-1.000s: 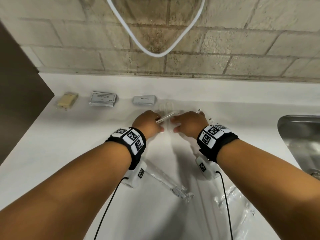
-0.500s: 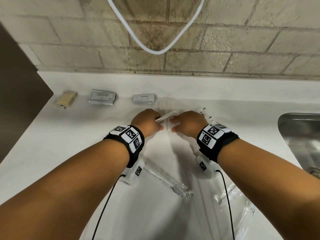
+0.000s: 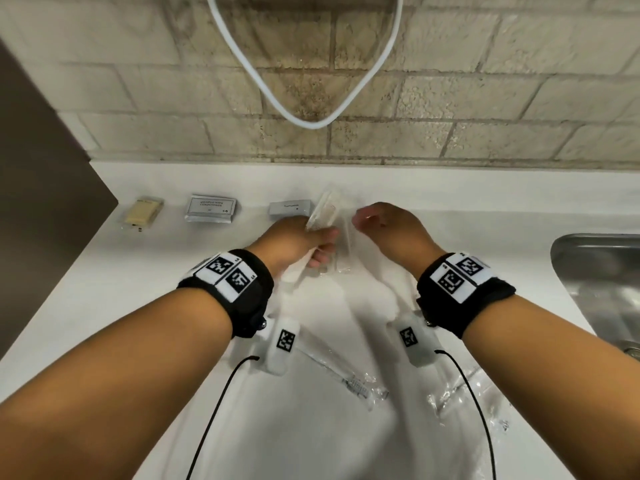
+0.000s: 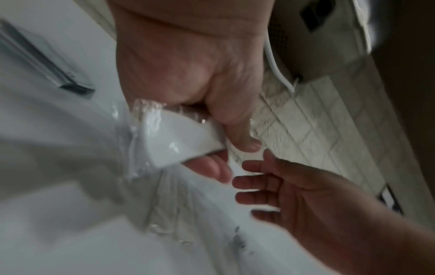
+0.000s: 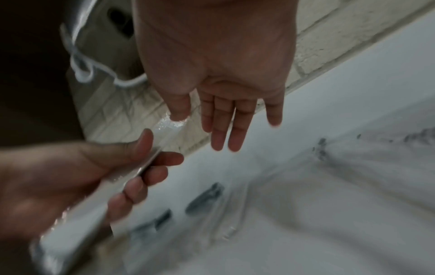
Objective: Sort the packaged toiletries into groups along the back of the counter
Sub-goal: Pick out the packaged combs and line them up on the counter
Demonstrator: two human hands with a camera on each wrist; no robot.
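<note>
My left hand (image 3: 322,239) pinches a flat white item sealed in a clear packet (image 3: 323,211), lifted and tilted toward the back of the white counter (image 3: 104,306). The left wrist view shows thumb and fingers clamped on that packet (image 4: 181,137). My right hand (image 3: 363,220) hovers just right of it, fingers straight and holding nothing (image 5: 200,126). A second clear packet (image 3: 343,247) lies flat between the hands. Along the back stand a yellow soap (image 3: 142,213), a grey shampoo sachet (image 3: 211,209) and a grey toothpaste sachet (image 3: 291,208).
A wrapped toothbrush (image 3: 349,381) lies near the front under my left forearm, and another clear wrapped item (image 3: 467,393) under my right forearm. A steel sink (image 3: 599,289) is at the right. A dark panel (image 3: 41,202) bounds the left. A white cable (image 3: 304,123) hangs on the brick wall.
Both hands were together over the clear packets. The left hand has since raised one packet toward the back, and the right hand has let go and spread its fingers.
</note>
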